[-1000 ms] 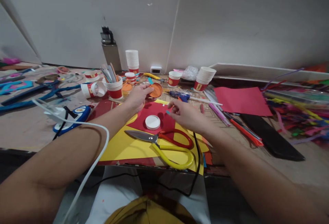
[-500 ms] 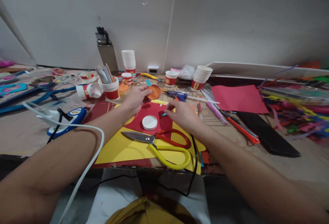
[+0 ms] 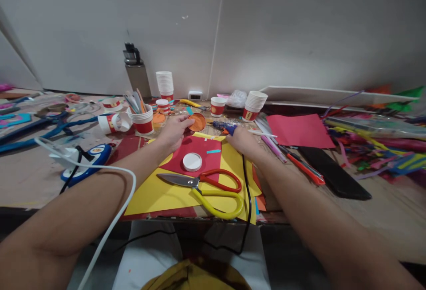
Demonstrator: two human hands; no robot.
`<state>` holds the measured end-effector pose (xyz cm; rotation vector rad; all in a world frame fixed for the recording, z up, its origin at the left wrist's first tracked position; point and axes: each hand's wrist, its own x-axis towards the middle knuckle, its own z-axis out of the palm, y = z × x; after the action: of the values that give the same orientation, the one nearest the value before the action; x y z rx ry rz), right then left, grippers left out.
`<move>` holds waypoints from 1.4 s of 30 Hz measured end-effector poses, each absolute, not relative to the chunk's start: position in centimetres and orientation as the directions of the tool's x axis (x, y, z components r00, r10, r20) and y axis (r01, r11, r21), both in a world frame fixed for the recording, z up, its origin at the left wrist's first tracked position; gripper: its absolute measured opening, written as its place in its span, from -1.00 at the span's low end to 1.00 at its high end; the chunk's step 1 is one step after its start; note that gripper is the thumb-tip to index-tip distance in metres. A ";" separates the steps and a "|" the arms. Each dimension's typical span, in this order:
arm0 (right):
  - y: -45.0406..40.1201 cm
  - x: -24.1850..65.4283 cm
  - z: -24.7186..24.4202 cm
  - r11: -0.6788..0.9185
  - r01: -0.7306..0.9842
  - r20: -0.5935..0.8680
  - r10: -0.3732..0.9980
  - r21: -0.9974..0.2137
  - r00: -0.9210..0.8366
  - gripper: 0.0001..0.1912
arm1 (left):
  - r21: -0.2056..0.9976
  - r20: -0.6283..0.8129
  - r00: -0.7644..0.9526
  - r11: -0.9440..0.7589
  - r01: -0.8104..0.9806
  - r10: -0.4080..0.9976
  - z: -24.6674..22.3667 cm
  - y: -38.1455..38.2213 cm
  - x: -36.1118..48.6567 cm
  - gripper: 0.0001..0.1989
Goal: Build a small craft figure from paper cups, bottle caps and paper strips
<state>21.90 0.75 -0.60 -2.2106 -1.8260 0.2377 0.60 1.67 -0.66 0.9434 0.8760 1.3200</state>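
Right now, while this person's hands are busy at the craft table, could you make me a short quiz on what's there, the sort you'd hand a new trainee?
1. What is the left hand holding?
A) a stack of cups
B) a round orange piece
C) a pen

2. True or false: the white round piece lies on a red sheet.

3. Fill in the missing word: the scissors have handles in yellow and ____.

Key: 1. B; 2. true; 3. red
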 end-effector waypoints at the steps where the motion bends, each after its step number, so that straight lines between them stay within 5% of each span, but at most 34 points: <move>1: 1.1 22.1 -0.6 -0.188 0.927 0.023 0.978 -0.326 0.206 -0.63 | 0.928 0.005 0.061 0.018 -0.372 0.998 -0.6 1.7 0.5 -0.85; 6: 1.4 22.3 -0.6 -0.194 0.897 0.028 0.974 -0.397 0.224 -0.66 | 0.937 -0.002 0.014 0.007 -0.351 1.000 -0.5 1.9 0.3 -0.85; 14: 1.2 22.8 -1.2 0.012 0.730 0.265 0.936 -0.683 0.232 -0.74 | 0.956 -0.005 -0.006 0.003 -0.293 1.000 -1.3 2.5 0.0 -0.89; 22: -1.2 21.0 0.4 0.263 0.194 0.276 0.960 -0.945 0.044 -0.72 | 0.941 -0.061 -0.087 0.028 -0.337 0.994 -1.3 3.1 -0.5 -0.85; 33: -3.1 20.2 0.3 0.457 0.405 0.384 0.889 -0.792 -0.251 -0.80 | 0.929 -0.044 -0.093 0.006 -0.370 0.995 -1.1 3.2 -0.7 -0.87; 42: -3.2 20.0 0.3 0.436 0.589 0.365 0.898 -0.681 -0.244 -0.77 | 0.930 -0.025 -0.085 -0.008 -0.368 0.996 -1.3 3.4 -0.7 -0.86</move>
<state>19.96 -3.17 0.30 -1.2516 -1.9487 0.5313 -0.74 3.44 -1.28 0.8771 0.9906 1.4214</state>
